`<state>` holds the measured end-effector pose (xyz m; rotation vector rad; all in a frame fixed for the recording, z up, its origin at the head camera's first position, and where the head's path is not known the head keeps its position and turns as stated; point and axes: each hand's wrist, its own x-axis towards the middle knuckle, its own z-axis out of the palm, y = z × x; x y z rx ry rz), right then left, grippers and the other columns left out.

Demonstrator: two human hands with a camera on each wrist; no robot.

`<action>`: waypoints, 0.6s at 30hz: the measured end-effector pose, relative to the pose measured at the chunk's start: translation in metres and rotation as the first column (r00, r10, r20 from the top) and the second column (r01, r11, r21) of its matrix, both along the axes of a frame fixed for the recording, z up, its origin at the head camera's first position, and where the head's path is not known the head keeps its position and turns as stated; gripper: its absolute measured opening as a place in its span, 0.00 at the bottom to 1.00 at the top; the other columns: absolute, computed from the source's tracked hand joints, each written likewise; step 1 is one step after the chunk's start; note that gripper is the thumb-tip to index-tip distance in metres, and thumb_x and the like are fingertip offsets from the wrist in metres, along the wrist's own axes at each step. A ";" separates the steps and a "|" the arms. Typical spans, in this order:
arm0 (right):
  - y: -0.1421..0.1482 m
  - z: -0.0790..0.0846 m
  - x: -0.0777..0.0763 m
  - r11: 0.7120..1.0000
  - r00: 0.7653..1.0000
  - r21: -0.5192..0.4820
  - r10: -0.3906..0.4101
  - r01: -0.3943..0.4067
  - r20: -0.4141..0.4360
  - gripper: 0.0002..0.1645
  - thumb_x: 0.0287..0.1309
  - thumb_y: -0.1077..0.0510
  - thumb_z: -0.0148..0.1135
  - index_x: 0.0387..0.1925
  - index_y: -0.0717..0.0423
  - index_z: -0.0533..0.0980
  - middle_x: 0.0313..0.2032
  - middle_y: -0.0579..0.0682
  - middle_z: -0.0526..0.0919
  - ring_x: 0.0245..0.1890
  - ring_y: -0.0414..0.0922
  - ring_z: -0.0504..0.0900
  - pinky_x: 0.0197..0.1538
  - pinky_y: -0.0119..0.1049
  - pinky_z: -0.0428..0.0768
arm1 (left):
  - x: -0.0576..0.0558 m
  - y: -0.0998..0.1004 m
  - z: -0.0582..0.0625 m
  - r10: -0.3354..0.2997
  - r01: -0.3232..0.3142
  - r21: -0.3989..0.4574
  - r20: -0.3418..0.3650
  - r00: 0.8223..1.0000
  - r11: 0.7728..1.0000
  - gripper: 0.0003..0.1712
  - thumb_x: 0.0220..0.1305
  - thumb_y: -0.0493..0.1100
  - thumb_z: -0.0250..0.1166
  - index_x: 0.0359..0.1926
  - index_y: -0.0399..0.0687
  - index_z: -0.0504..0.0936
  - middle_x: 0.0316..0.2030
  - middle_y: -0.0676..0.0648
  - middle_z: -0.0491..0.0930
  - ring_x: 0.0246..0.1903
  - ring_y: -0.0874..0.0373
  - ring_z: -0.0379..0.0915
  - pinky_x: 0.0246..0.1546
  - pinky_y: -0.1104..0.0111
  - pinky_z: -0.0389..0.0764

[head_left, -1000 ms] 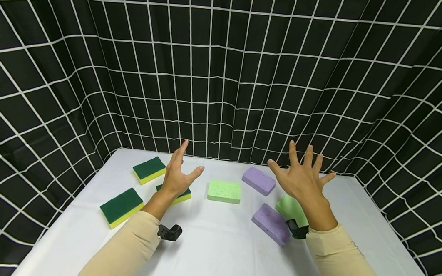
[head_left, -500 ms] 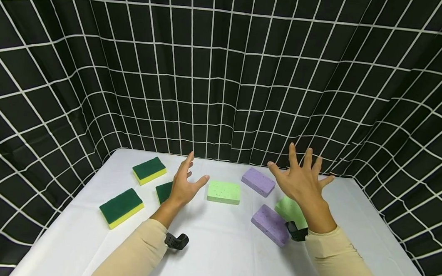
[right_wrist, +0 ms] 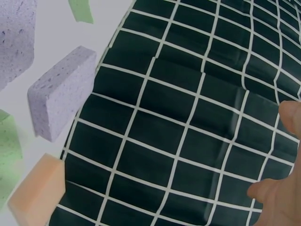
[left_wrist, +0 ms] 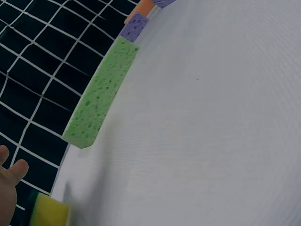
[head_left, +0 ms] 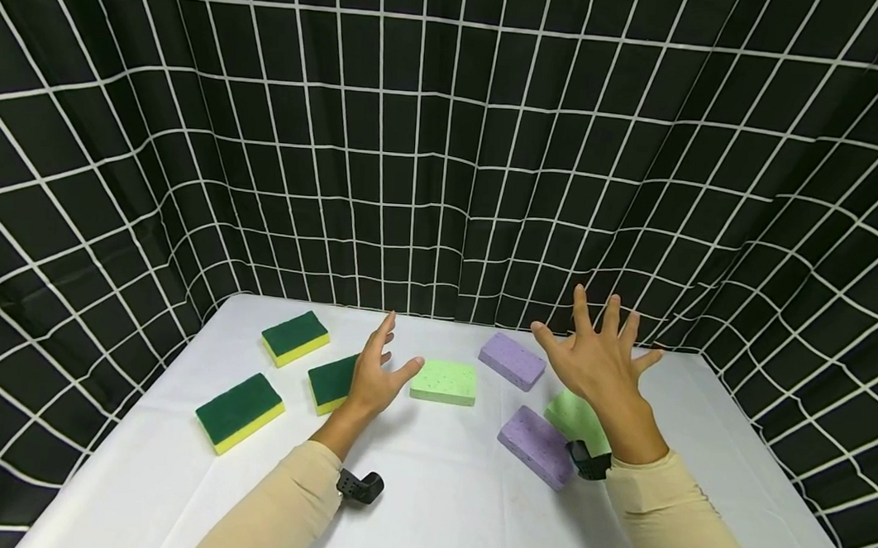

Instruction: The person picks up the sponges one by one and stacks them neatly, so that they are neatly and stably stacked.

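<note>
My left hand (head_left: 376, 378) hovers over the table with its fingers extended and thumb spread, holding nothing. It partly covers a green-and-yellow scouring sponge (head_left: 329, 382). Just to its right lies a light green sponge (head_left: 444, 382). Palm down and fingers fanned wide, my right hand (head_left: 601, 365) is raised above the right side, also holding nothing. Near it are two purple sponges (head_left: 512, 361) and a second light green sponge (head_left: 576, 418), partly hidden by the wrist. In the right wrist view an orange sponge (right_wrist: 40, 193) shows; the right hand hides it in the head view.
Two more green-and-yellow scouring sponges (head_left: 294, 337) lie on the left of the white-covered table (head_left: 435, 489). A black curtain with a white grid (head_left: 446, 142) encloses the back and both sides. Each wrist wears a small black camera mount (head_left: 361, 487).
My left hand has moved to the right and slightly nearer to me, showing more of the scouring sponge's left part. The right hand has stayed nearly still. The sponges have not moved.
</note>
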<state>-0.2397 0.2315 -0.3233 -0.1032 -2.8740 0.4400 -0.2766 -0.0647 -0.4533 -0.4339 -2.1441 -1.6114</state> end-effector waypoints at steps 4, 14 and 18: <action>0.000 -0.001 0.000 1.000 1.000 -0.003 -0.004 0.004 0.005 0.59 0.53 0.15 0.30 0.76 0.40 0.32 0.71 0.68 0.27 0.66 0.67 0.18 0.45 0.80 0.19 | -0.002 0.003 -0.006 -0.026 0.026 0.008 0.017 1.000 1.000 0.48 0.56 0.48 0.71 0.74 0.51 0.57 0.67 0.41 0.62 0.63 0.43 0.60 0.56 0.48 0.70; -0.001 -0.003 -0.001 1.000 1.000 -0.009 -0.017 0.017 0.021 0.60 0.51 0.14 0.30 0.76 0.40 0.33 0.71 0.69 0.27 0.66 0.69 0.19 0.46 0.79 0.18 | -0.004 0.006 -0.022 -0.088 0.088 -0.011 0.049 0.995 0.996 0.48 0.56 0.50 0.70 0.73 0.48 0.58 0.67 0.36 0.62 0.63 0.36 0.59 0.58 0.48 0.69; 0.000 -0.003 -0.001 1.000 1.000 -0.008 -0.023 0.023 0.019 0.60 0.51 0.14 0.30 0.76 0.40 0.33 0.71 0.69 0.28 0.66 0.69 0.19 0.45 0.79 0.18 | -0.005 0.009 -0.024 -0.105 0.106 -0.004 0.074 0.992 0.994 0.47 0.57 0.50 0.70 0.73 0.49 0.58 0.67 0.37 0.62 0.64 0.38 0.59 0.58 0.49 0.68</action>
